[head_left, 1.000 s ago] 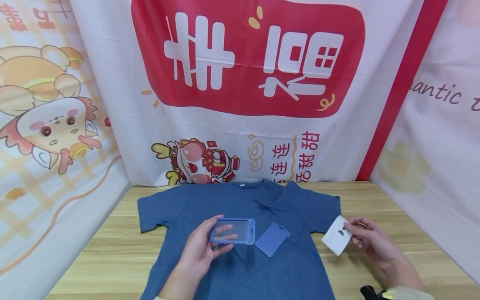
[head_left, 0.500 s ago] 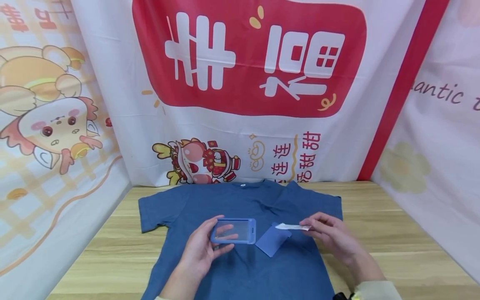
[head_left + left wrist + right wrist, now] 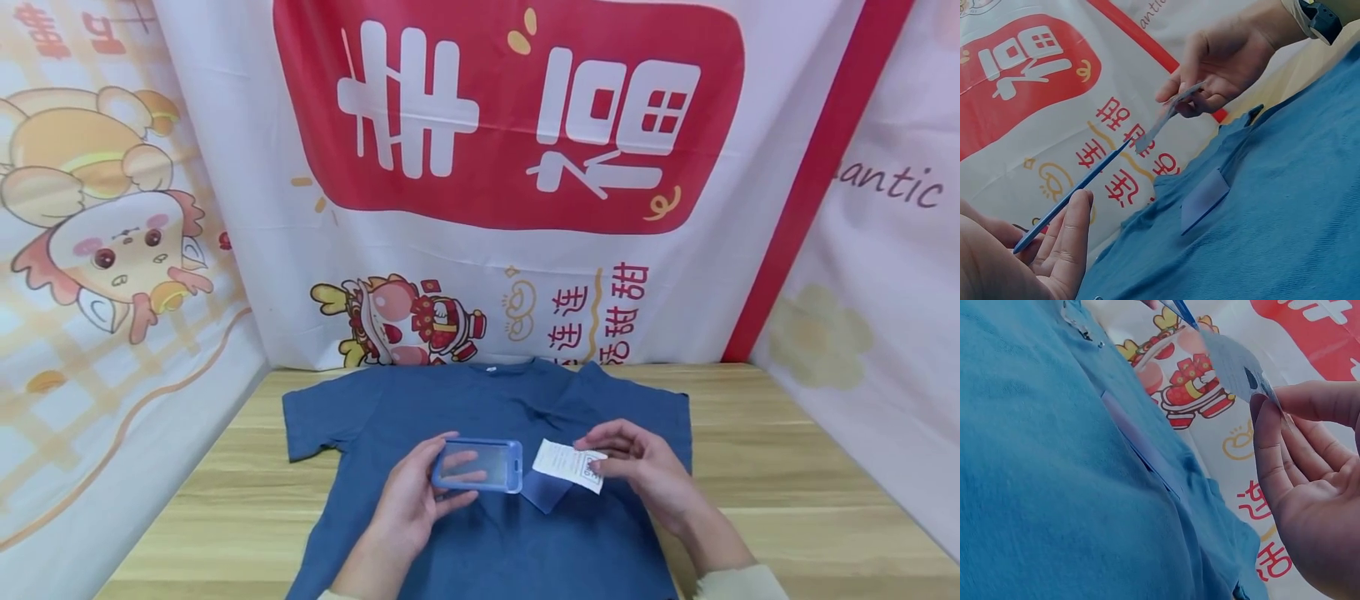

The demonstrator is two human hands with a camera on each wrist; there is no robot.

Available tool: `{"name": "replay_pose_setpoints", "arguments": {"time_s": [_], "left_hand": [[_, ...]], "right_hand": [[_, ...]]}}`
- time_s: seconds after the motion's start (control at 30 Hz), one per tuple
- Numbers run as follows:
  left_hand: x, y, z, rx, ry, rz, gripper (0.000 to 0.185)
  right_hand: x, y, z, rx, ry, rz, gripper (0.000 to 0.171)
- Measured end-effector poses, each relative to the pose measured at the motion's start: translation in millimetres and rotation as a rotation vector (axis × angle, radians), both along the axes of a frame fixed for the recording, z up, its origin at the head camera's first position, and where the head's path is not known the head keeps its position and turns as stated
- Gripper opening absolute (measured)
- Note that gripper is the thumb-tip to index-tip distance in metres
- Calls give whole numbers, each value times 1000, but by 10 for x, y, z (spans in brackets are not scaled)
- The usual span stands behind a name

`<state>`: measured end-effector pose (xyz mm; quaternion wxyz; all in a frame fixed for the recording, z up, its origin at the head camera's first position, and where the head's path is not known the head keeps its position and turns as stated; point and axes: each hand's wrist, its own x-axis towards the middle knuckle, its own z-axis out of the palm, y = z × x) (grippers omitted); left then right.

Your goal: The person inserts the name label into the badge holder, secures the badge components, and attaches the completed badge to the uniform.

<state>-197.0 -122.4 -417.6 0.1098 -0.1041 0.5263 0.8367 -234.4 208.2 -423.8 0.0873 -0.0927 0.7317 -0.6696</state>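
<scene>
My left hand (image 3: 420, 500) holds a blue-framed clear badge holder (image 3: 478, 465) above a blue T-shirt (image 3: 487, 533) spread flat on the wooden table (image 3: 810, 500). In the left wrist view the holder (image 3: 1072, 194) shows edge-on against my fingers (image 3: 1069, 244). My right hand (image 3: 645, 471) pinches a white printed card (image 3: 570, 465) just right of the holder's open end; the card (image 3: 1235, 365) and the right fingers (image 3: 1272, 462) are close in the right wrist view. A blue card piece (image 3: 546, 493) lies on the shirt under the white card, also visible as a flat blue card piece (image 3: 1205, 199).
Printed fabric banners (image 3: 510, 167) wall the table at the back and on both sides. Bare wood shows left (image 3: 217, 500) and right of the shirt. A dark wrist device (image 3: 1319, 19) sits on my right wrist.
My right hand carried the white card from the table's right side leftward over the shirt to the holder's right end. The left hand kept the holder nearly still.
</scene>
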Motion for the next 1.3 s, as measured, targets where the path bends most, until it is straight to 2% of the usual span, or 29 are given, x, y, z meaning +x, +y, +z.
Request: {"name": "replay_pose_setpoints", "arguments": {"time_s": [0.27,0.53,0.73,0.83,0.97,1.2,1.3], "left_hand": [[17,28,-13,-24,0,-23,50],[7,75,-6,-66,-14,18,47],[-18,111,0,-83,-29,14,50],[-10,119,8,-75,-37,8,50],[1,122,21,-61,-45,-8,50],[4,127,29,-62,-39,-31,51],[4,129,22,-58,-36,-39,50]], "right_hand": [[22,-62,66,9,-39,-9,47],[37,-108,71,-31,-77,-29,46],[44,-126,69,-22,-72,8,44],[46,-144,68,-15,-71,-4,44],[71,-218,84,-3,-70,-61,43],[134,-452,156,38,-71,-260,32],[150,-514,161,50,-80,-311,31]]}}
